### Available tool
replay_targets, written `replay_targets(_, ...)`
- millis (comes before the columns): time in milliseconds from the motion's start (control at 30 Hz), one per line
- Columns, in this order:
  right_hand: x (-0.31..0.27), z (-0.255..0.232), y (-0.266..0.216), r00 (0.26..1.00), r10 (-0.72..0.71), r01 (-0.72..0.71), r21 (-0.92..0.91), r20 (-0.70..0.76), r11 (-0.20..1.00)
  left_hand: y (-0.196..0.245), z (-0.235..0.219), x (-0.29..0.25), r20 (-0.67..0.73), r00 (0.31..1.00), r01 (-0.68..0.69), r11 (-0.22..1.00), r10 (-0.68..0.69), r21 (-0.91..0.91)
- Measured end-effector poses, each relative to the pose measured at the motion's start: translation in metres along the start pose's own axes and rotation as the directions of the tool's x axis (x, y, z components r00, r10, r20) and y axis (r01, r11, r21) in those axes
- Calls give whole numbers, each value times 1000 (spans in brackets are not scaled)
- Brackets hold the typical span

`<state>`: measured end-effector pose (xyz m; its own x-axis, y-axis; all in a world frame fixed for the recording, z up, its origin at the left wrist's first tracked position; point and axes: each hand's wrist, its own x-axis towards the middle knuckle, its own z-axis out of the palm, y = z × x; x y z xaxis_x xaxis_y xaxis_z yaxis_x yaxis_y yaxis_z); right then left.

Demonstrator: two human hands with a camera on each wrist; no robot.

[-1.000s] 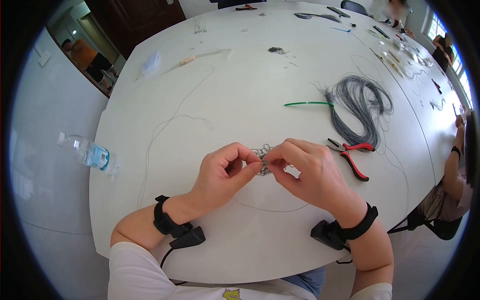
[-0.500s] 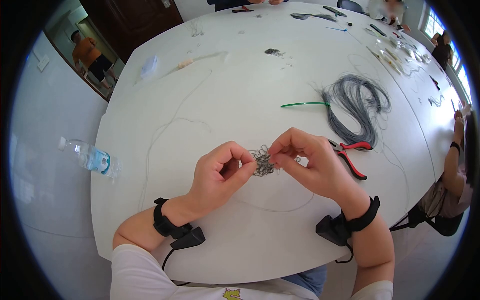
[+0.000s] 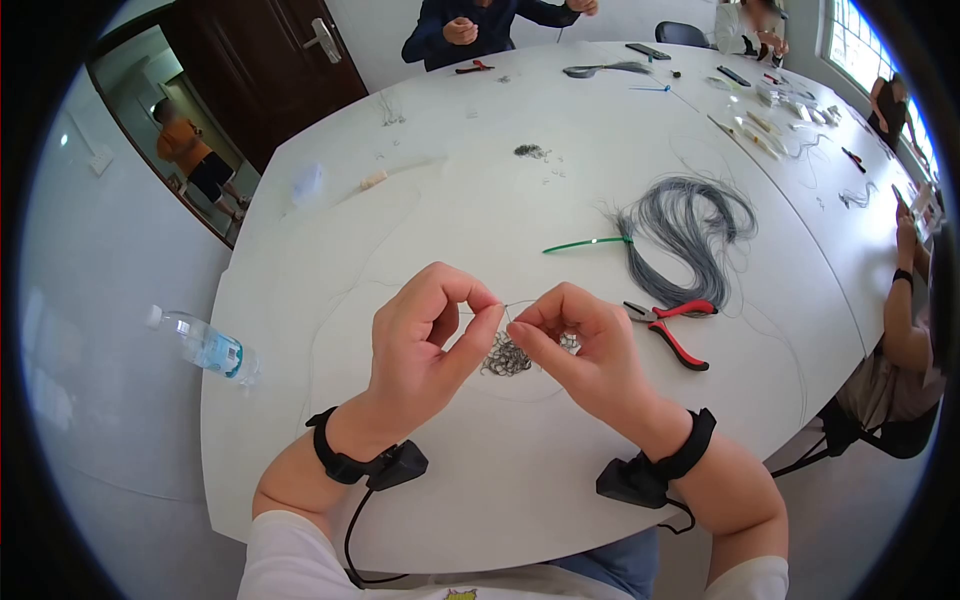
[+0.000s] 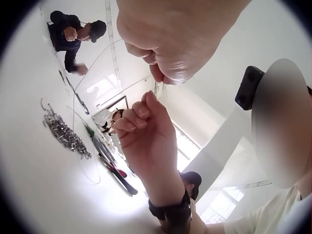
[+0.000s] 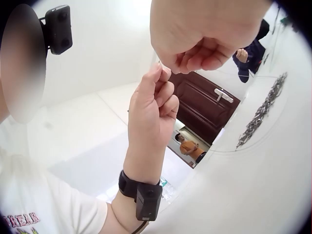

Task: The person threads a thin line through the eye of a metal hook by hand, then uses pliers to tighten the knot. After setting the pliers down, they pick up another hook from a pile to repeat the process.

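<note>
In the head view my left hand (image 3: 425,335) and right hand (image 3: 590,345) meet fingertip to fingertip, raised over the table. Thumb and index finger of each pinch a thin pale line (image 3: 521,302), a short stretch of which shows between them. Whether a tiny hook is also in the pinch, I cannot tell. Below the fingertips lies a heap of small curved metal hooks (image 3: 507,358), partly covered by the right hand. The left wrist view shows the heap of hooks (image 4: 66,134) off to the side, apart from both hands.
Red-handled pliers (image 3: 682,348) lie right of my right hand. Behind them is a grey bundle of strands (image 3: 652,265) bound with a green zip tie (image 3: 585,245). A water bottle (image 3: 212,350) stands left. Farther back are a small dark pile (image 3: 530,151) and a person (image 3: 470,35) across the table.
Both hands have come up off the hook heap, where their fingertips were a second ago. The right hand drew away, then returned to the left. The head view has tilted upward.
</note>
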<state>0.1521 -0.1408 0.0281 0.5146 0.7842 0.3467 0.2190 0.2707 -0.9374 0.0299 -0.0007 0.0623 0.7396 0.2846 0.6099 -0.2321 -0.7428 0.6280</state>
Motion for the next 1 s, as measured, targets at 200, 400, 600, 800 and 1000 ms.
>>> replay_targets(200, -2, 1, 0, 960, -257, 237, -169, -111, 957, 5, 8, 10, -67, 997, -42, 997, 47, 66)
replay_targets(400, 2, -3, -5, 847, -531, 460, -500, 0, 734, 1, 5, 9, -57, 992, -98, 969, 114, 228)
replay_targets(600, 8, -16, -19, 752, -653, 551, -630, 92, 547, -4, 4, 6, 70, 961, -274, 900, 266, 338)
replay_targets(800, 10, -28, -20, 811, -582, 510, -569, 67, 645, -3, 5, 6, 145, 929, -366, 907, 342, 209)
replay_targets(1000, 9, -19, 1, 966, -257, 253, -84, -33, 964, 0, 7, -1, 139, 976, -162, 986, 166, -39)
